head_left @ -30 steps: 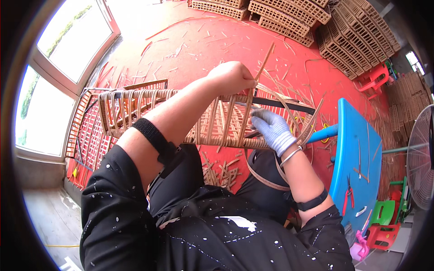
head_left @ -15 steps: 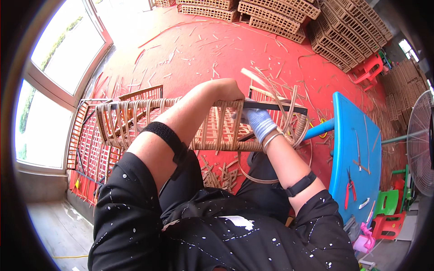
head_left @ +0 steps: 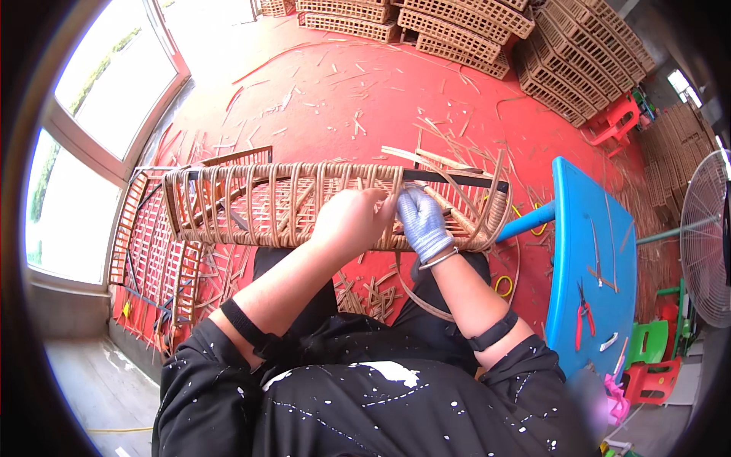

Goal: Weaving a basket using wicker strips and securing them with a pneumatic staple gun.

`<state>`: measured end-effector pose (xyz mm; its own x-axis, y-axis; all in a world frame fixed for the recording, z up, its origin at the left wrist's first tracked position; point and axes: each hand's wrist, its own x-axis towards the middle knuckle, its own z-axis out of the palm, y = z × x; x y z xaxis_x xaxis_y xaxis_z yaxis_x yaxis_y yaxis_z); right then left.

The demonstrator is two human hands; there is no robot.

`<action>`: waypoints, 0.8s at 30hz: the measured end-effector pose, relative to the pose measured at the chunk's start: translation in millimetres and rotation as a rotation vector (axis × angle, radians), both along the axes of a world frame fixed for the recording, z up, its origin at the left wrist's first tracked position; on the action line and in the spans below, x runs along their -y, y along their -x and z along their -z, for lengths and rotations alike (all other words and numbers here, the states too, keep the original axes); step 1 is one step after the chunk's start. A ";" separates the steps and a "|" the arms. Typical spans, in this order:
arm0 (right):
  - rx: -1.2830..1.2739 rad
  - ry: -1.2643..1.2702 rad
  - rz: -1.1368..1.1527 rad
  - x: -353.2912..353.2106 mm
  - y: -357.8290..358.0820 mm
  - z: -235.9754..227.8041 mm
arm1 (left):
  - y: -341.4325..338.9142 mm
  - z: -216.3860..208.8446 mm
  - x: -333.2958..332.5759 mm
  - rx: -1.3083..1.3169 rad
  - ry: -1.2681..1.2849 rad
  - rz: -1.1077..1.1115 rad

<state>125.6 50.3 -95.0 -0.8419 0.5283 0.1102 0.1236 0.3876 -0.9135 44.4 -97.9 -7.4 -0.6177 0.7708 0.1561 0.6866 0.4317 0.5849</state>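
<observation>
A half-woven rattan frame (head_left: 285,174) spans above my knees, its near top rail wrapped from the left up to about my hands. Right of there the dark bar (head_left: 464,180) is bare. My bare left hand (head_left: 352,221) is closed in a pinch on a rattan strip beside the last wraps. Touching that spot, my right hand (head_left: 422,219) in a pale striped glove is closed on the strip too; its fingertips are partly hidden. Loose strips stick out at the frame's right end, and a long strip (head_left: 419,295) loops below towards my legs.
A blue table (head_left: 567,305) at right holds red-handled pliers (head_left: 584,320) and thin tools. Another woven frame (head_left: 152,244) leans at left. Rattan offcuts (head_left: 365,297) litter the red floor. Stacked woven trays (head_left: 582,61) stand at the back, a fan (head_left: 704,236) at far right.
My left hand has come down from above the top rail to its near side, beside my right hand. A strip end that stuck up past the frame is lower, and the frame sits slightly further left.
</observation>
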 end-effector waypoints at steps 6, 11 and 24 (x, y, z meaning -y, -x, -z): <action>0.013 0.055 0.131 0.6 6.0 8.6 | 6.0 8.2 -2.9 0.450 -0.069 0.047; 0.042 -0.127 0.110 -0.8 4.3 12.0 | 7.2 14.1 -12.7 0.432 -0.216 -0.015; -0.066 -0.028 0.076 10.0 -16.0 -1.1 | 12.9 6.9 -19.3 0.399 -0.108 -0.025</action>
<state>141.6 40.3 -93.9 -0.7901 0.5860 0.1799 0.0934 0.4051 -0.9095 31.5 -78.6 -14.3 -0.6645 0.7470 -0.0202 0.3866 0.3668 0.8462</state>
